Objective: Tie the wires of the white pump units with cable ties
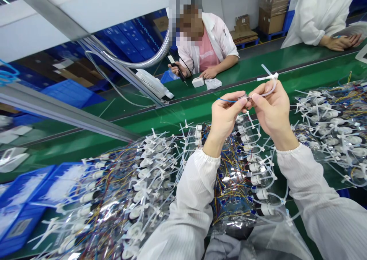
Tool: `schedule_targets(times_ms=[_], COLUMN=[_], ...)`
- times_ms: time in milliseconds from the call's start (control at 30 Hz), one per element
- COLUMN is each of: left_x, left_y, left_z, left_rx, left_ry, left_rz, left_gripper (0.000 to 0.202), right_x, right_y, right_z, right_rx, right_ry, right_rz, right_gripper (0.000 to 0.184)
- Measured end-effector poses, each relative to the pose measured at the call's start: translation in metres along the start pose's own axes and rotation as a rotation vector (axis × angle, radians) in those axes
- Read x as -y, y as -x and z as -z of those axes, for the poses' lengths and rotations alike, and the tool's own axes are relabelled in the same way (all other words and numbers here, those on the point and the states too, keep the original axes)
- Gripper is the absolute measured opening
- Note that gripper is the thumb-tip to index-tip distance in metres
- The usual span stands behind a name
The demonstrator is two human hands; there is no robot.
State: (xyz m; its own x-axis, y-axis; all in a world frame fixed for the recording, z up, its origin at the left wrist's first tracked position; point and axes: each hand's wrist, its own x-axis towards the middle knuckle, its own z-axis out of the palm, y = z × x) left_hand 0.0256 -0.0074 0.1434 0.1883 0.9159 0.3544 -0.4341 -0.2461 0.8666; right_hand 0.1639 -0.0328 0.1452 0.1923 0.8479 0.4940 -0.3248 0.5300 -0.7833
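Note:
My left hand (226,117) pinches a thin blue wire (228,99) between thumb and fingertips. My right hand (271,111) grips a clear-white plastic tube (271,92), which ends above it in a white T-shaped connector (268,76). The fingertips of both hands nearly meet at a small joint between wire and tube, partly hidden by my fingers. Below my hands lies a heap of similar tube assemblies with coloured wires in clear plastic bags (241,164). Larger heaps spread to the left (114,187) and right (335,130).
A green conveyor belt (200,113) runs across the view beneath an aluminium rail (69,111). Across it, a co-worker (208,46) holds a soldering iron (178,71). Another co-worker's hands (340,43) rest further right. Blue crates (25,187) stand at lower left.

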Motion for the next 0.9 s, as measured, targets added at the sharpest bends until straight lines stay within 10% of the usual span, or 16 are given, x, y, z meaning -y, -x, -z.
schedule_targets(times_ms=[900], left_x=[0.0012], left_y=[0.0087], left_z=[-0.0078], left_rx=[-0.073], left_ry=[-0.245], left_rz=[-0.326], left_gripper=[0.040], right_x=[0.0003], right_y=[0.0017], right_z=[0.0043], right_rx=[-0.086], right_ry=[0.073], right_rz=[0.034], right_gripper=[0.060])
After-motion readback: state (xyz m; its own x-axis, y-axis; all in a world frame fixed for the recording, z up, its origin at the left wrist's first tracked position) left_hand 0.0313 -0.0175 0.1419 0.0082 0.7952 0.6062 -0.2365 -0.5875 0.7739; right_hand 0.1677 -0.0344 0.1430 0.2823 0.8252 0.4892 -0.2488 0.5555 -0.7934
